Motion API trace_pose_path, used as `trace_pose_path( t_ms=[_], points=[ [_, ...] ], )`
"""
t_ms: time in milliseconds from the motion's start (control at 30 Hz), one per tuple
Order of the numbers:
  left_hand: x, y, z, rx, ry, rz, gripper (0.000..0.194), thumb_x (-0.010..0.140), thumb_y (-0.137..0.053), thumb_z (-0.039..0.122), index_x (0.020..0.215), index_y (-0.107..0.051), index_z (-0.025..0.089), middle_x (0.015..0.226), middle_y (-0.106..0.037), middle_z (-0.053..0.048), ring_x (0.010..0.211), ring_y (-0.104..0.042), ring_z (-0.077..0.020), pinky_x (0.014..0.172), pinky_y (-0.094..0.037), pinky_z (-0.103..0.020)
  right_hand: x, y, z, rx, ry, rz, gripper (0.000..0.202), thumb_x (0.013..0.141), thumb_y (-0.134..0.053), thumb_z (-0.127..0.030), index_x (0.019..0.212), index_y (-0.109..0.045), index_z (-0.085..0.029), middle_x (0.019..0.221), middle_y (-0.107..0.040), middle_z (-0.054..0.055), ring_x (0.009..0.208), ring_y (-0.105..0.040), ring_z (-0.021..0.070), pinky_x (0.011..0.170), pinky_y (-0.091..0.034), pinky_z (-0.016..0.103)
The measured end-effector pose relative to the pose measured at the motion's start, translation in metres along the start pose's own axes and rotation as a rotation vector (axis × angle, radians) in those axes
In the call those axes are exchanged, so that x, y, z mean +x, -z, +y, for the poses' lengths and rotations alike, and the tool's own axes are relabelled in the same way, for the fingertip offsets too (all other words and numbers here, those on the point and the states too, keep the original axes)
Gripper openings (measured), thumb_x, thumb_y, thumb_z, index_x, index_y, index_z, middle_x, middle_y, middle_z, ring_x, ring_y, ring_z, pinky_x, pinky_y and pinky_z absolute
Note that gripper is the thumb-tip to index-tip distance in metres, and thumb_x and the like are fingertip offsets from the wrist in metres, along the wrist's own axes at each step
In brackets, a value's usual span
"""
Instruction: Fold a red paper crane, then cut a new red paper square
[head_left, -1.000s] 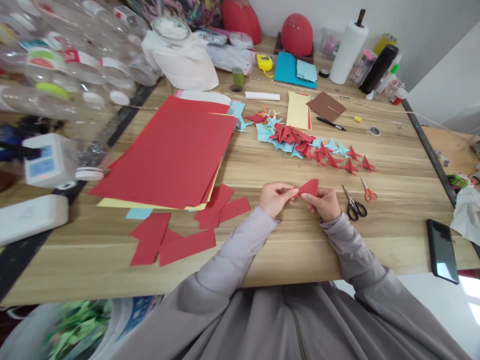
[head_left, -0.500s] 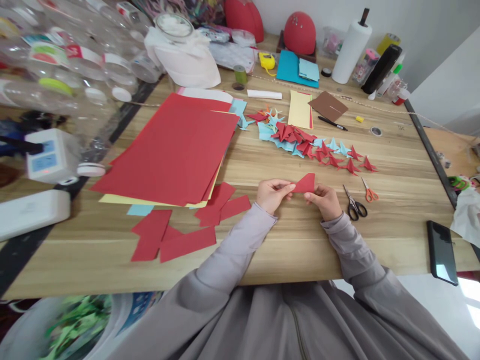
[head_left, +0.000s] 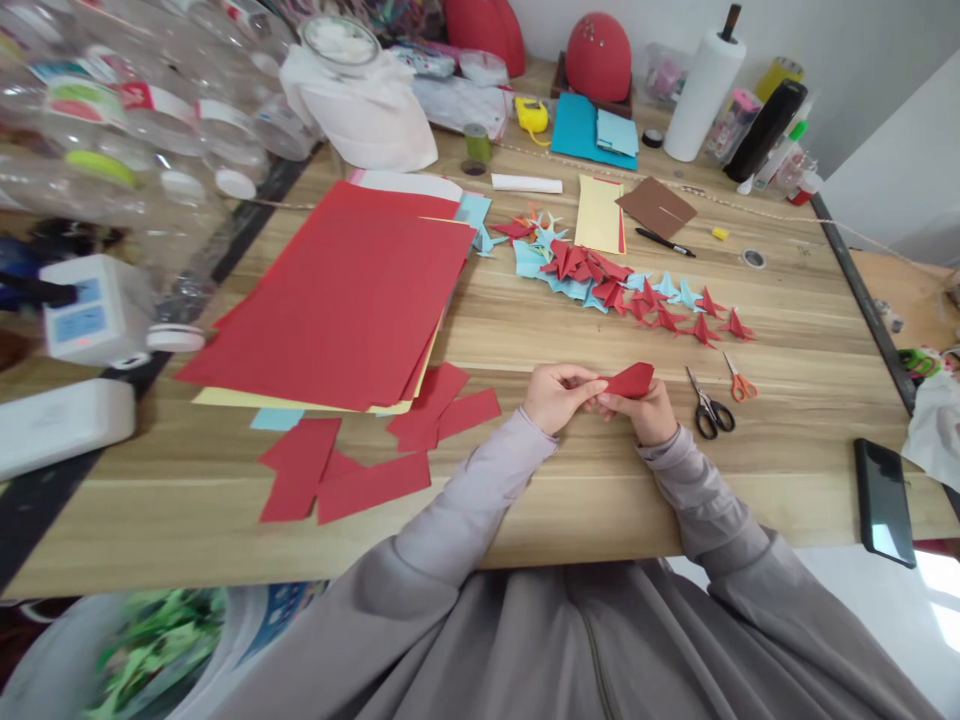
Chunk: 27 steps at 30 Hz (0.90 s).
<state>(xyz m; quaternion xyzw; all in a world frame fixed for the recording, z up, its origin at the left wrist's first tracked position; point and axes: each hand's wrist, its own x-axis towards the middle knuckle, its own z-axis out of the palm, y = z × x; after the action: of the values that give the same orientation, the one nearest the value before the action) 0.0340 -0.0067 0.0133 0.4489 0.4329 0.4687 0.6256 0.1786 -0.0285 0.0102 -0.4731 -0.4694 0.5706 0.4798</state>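
Observation:
Between both hands, just above the wooden table, is a small folded piece of red paper (head_left: 631, 379). My left hand (head_left: 559, 395) pinches its left end between thumb and fingers. My right hand (head_left: 649, 408) grips it from the right and below, the thumb reaching left close to the left fingertips. Its lower part is hidden behind the fingers. Beyond the hands lies a heap of folded red and light-blue paper cranes (head_left: 585, 268). Cut red paper pieces (head_left: 375, 487) and a stack of large red sheets (head_left: 345, 300) lie to my left.
Black-handled scissors (head_left: 711, 405) and small orange scissors (head_left: 740, 380) lie right of my hands. A phone (head_left: 885, 500) rests at the right edge. Plastic bottles (head_left: 165, 120) crowd the far left. A brown paper square (head_left: 656, 207) and black pen (head_left: 665, 242) lie farther back.
Both hands have drawn closer together, and the right thumb has moved left under the paper. The red paper has shifted slightly right and down and now looks narrower and tilted.

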Motion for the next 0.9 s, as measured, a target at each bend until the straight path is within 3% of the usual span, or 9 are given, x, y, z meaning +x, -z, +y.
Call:
trace_pose_path(
  t_ms=[133, 267, 500, 633, 900],
  points=[
    [0.000, 0.003, 0.002, -0.001, -0.049, -0.018, 0.026, 0.053, -0.080, 0.035, 0.062, -0.068, 0.013, 0.051, -0.063, -0.002, 0.042, -0.053, -0.0093, 0.046, -0.046, -0.023, 0.001, 0.003, -0.001, -0.013, 0.018, -0.046, 0.021, 0.062, -0.078, -0.036, 0.066, -0.070, -0.016, 0.060, -0.068, 0.001, 0.050, -0.059, 0.0127, 0.049, -0.051, 0.026],
    [-0.002, 0.005, 0.004, 0.024, -0.101, -0.032, 0.021, 0.057, -0.077, 0.032, 0.062, -0.068, 0.014, 0.052, -0.063, -0.001, 0.043, -0.053, -0.0087, 0.047, -0.045, -0.023, 0.003, 0.006, -0.003, -0.117, 0.105, 0.000, 0.022, 0.062, -0.078, -0.037, 0.060, -0.068, -0.017, 0.059, -0.067, 0.001, 0.056, -0.059, 0.0125, 0.057, -0.050, 0.025],
    [-0.004, 0.004, 0.006, 0.048, -0.075, -0.073, 0.025, 0.055, -0.078, 0.036, 0.061, -0.068, 0.014, 0.052, -0.062, -0.002, 0.043, -0.053, -0.0099, 0.045, -0.045, -0.024, 0.002, 0.008, -0.012, -0.198, 0.153, -0.036, 0.031, 0.066, -0.073, -0.044, 0.050, -0.066, -0.019, 0.056, -0.066, 0.003, 0.055, -0.058, 0.0143, 0.057, -0.047, 0.027],
    [-0.006, 0.003, 0.009, 0.025, -0.057, -0.126, 0.030, 0.054, -0.079, 0.041, 0.060, -0.068, 0.014, 0.050, -0.063, -0.003, 0.044, -0.055, -0.0111, 0.046, -0.047, -0.025, 0.002, 0.009, -0.010, -0.128, 0.152, -0.065, 0.028, 0.066, -0.073, -0.043, 0.053, -0.066, -0.019, 0.058, -0.065, 0.003, 0.054, -0.057, 0.0138, 0.054, -0.046, 0.027],
    [0.000, 0.003, -0.001, -0.021, -0.030, -0.023, 0.038, 0.042, -0.085, 0.036, 0.070, -0.071, 0.014, 0.070, -0.071, -0.006, 0.061, -0.065, -0.0165, 0.061, -0.054, -0.030, 0.006, 0.016, -0.002, -0.030, 0.228, 0.046, 0.021, 0.069, -0.073, -0.034, 0.055, -0.067, -0.020, 0.059, -0.064, 0.001, 0.057, -0.057, 0.0133, 0.058, -0.046, 0.027]
  ],
)
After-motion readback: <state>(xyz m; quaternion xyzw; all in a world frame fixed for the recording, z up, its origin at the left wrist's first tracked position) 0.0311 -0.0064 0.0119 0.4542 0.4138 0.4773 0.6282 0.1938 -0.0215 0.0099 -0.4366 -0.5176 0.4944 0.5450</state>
